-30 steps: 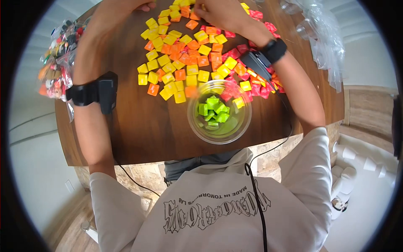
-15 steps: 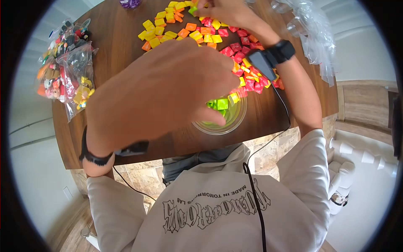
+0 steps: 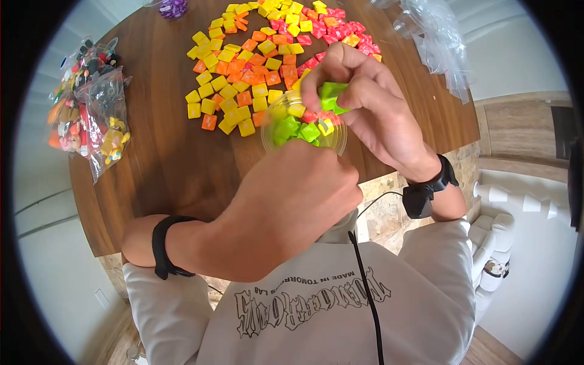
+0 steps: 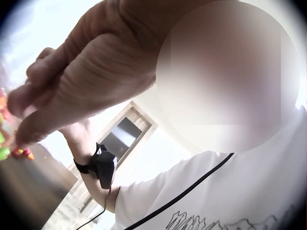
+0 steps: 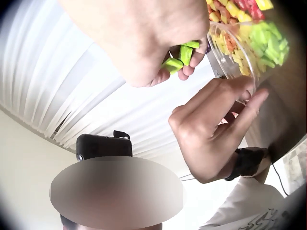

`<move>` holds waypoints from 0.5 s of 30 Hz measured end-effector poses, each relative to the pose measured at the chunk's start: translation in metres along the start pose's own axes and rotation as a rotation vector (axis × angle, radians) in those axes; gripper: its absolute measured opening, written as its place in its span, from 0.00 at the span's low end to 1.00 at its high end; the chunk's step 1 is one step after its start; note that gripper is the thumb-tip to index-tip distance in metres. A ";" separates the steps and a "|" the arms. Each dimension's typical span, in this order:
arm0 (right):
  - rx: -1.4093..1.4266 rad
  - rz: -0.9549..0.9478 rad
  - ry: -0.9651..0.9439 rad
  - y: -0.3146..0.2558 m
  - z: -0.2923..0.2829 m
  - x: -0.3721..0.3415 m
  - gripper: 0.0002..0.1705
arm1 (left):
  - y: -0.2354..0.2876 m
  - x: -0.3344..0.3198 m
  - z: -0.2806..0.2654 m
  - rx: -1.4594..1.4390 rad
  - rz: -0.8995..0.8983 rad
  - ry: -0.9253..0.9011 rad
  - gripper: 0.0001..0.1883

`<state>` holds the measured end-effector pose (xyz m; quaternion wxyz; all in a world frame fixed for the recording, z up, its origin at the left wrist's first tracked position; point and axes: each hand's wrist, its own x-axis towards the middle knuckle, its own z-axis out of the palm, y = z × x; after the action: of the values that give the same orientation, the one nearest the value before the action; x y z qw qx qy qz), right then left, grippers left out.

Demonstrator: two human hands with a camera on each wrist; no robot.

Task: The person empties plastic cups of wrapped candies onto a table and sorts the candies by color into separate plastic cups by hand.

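My right hand (image 3: 380, 112) holds several green wrapped candies (image 3: 332, 97) in its curled fingers, above the right side of a clear plastic bowl (image 3: 266, 135). In the right wrist view, green candies (image 5: 185, 55) poke out between the fingers of that hand. Inside the bowl lies a small heap of green candies (image 3: 286, 129). My left hand (image 3: 292, 204) is at the bowl's near side; in the right wrist view its thumb and fingers pinch the rim. From the head view, the back of the left hand hides its fingertips.
Beyond the bowl, yellow candies (image 3: 234, 115), orange candies (image 3: 274, 78) and red candies (image 3: 304, 40) lie spread on the wooden table (image 3: 152, 140). Bags of small toys (image 3: 91, 115) are at the left edge. Clear plastic packaging (image 3: 432, 42) lies right, a purple-filled container (image 3: 173, 8) far back.
The right hand has come back from the far candies to above the bowl, carrying green candies. The left hand has reached back from the far side, across the table, to the bowl's near rim.
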<state>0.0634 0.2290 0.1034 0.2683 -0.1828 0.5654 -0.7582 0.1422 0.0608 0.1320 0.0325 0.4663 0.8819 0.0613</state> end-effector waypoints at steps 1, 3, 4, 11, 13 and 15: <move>-0.057 -0.018 0.027 0.001 0.005 0.000 0.09 | 0.005 0.001 0.001 0.030 -0.031 -0.019 0.04; -0.017 -0.007 0.044 0.002 0.013 -0.001 0.11 | 0.012 0.002 0.004 0.057 -0.066 -0.038 0.05; 0.019 0.037 -0.045 0.002 0.013 0.000 0.11 | 0.014 0.001 0.005 0.109 -0.071 -0.036 0.05; -0.021 -0.197 -0.302 -0.021 -0.051 0.030 0.14 | 0.010 0.012 0.014 0.183 -0.112 -0.051 0.06; -0.430 -0.349 0.055 -0.035 -0.095 0.049 0.16 | -0.005 0.007 0.011 0.147 -0.071 0.102 0.05; -0.672 -0.466 0.359 -0.025 -0.154 0.073 0.16 | -0.017 0.004 -0.001 0.120 -0.019 0.256 0.05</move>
<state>-0.0890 0.3065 0.0804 -0.0864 -0.2479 0.7617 -0.5923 0.1260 0.0544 0.1308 -0.1075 0.4472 0.8854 0.0674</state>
